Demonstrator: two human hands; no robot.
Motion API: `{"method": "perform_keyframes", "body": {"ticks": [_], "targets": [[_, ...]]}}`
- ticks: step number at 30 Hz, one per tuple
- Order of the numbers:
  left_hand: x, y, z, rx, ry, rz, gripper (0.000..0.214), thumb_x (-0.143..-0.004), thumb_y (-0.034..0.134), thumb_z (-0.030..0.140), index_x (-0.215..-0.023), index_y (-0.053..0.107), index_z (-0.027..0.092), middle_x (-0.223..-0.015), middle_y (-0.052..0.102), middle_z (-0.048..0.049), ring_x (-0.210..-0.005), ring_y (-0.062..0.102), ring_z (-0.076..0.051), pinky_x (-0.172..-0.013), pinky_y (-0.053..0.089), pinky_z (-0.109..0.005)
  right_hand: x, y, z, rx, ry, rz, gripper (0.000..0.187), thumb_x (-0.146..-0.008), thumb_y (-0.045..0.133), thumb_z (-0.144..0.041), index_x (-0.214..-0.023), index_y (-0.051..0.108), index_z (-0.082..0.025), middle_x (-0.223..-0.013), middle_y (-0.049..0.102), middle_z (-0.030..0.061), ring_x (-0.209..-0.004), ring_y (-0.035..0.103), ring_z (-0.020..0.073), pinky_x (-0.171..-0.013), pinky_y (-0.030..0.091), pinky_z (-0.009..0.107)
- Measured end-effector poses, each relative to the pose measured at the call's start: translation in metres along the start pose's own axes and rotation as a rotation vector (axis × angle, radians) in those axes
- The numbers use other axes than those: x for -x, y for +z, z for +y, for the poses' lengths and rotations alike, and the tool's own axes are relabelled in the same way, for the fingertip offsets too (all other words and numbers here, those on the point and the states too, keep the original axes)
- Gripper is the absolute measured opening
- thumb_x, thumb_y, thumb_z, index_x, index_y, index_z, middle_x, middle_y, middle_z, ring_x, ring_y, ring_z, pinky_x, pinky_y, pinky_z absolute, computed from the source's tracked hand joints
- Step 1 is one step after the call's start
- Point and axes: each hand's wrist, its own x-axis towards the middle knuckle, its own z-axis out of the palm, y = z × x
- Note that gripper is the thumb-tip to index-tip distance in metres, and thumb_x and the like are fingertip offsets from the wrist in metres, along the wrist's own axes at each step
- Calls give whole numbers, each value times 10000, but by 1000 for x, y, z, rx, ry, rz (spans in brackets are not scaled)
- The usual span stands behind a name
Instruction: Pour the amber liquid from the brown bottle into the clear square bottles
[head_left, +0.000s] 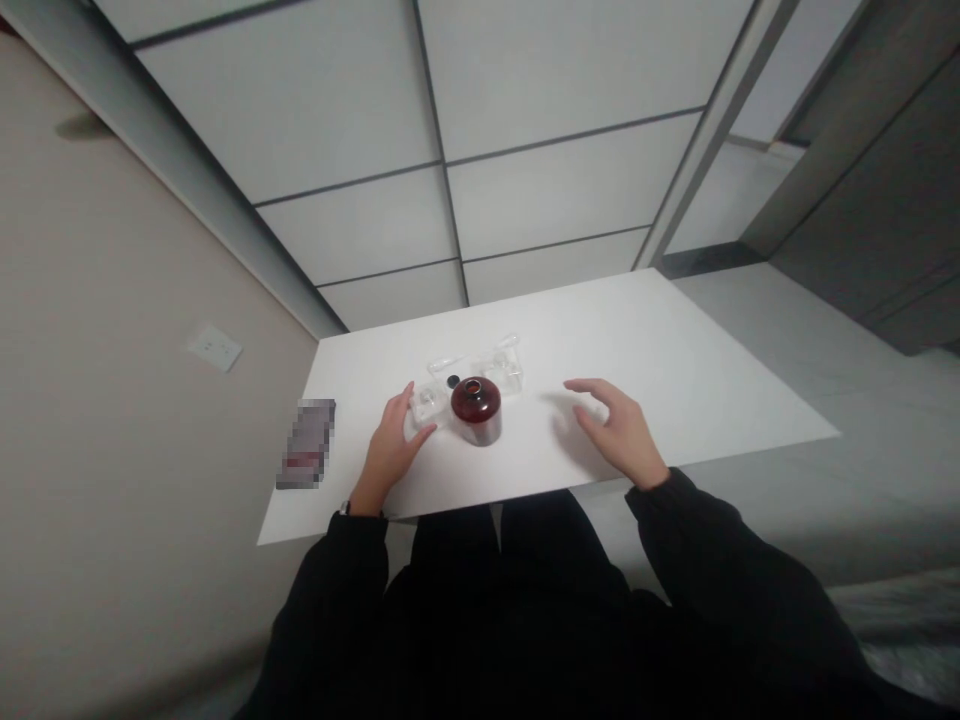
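Note:
A dark red-brown bottle (477, 410) with a rounded shoulder and a narrow open neck stands upright near the middle of the white table. A clear plastic container (428, 404) sits to its left, and another clear container (507, 370) is behind it to the right. My left hand (394, 440) is at the left container, thumb and index finger apart around its near left corner; whether they press on it is hard to tell. To the right of the bottle, my right hand (615, 430) hovers with fingers spread and nothing in it.
Behind the bottle lie a small black round piece (453, 381) and thin clear plastic pieces (447, 364). A blurred-out dark rectangular item (306, 445) rests at the table's left edge. The white table (675, 370) meets a wall on the left and panelled doors behind.

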Motion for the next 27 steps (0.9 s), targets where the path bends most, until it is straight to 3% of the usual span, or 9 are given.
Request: {"method": "perform_keyframes", "body": {"ticks": [4,7,9,11,14,18,22,27], "targets": [[1,-2,11,-38,86,84,1003,-919,715,517,-1695,221,119,-1725,314,-271,-1625,308,-435,-1325,288,-665,20,-40,27,131,104,154,390,-887,549,-262,-1235,709,-190,-1243,745,160,-1141,716,319,-1029,579,592],[9,-10,36,-51,221,248,765,-1035,583,488,-1686,282,222,-1681,436,-190,-1577,411,-355,-1308,355,-612,26,-56,38,185,149,93,406,-895,596,-306,-1266,719,-196,-1209,750,145,-964,735,277,-862,629,496],[9,-13,58,-39,277,248,707,-1051,575,522,-1660,345,245,-1617,528,-165,-1533,466,-339,-1289,386,-599,27,-55,38,210,153,14,416,-901,652,-336,-1293,733,-225,-1208,750,124,-932,731,260,-837,622,456],[4,-10,78,-33,310,190,743,-1035,591,590,-1648,365,235,-1554,598,-164,-1512,486,-362,-1273,385,-638,25,-49,35,234,153,-59,379,-882,704,-307,-1251,770,-253,-1170,758,106,-938,726,264,-869,608,453],[-9,-2,99,-65,283,130,838,-956,669,687,-1605,422,217,-1507,641,-175,-1490,504,-409,-1258,350,-718,20,-40,31,238,156,-131,217,-864,704,-209,-1038,825,-253,-1038,771,91,-909,721,268,-890,595,458],[-17,1,107,-88,260,113,780,-911,744,669,-1500,529,207,-1479,659,-173,-1422,580,-374,-1249,404,-654,10,-30,15,145,159,-150,143,-943,682,-284,-995,808,-239,-990,769,75,-807,704,217,-787,624,404],[-13,-7,109,-75,288,93,717,-923,742,651,-1469,554,225,-1472,670,-152,-1374,615,-338,-1214,462,-598,-6,-4,-34,-204,142,-98,263,-950,737,-479,-1056,795,-246,-1022,754,70,-895,701,201,-714,645,331],[-9,-15,113,-72,311,17,621,-950,740,592,-1455,585,265,-1436,697,-110,-1384,605,-317,-1200,474,-573,-24,39,-92,-516,46,-41,190,-964,735,-394,-1109,811,-296,-1055,745,38,-938,693,161,-742,654,292]]}}
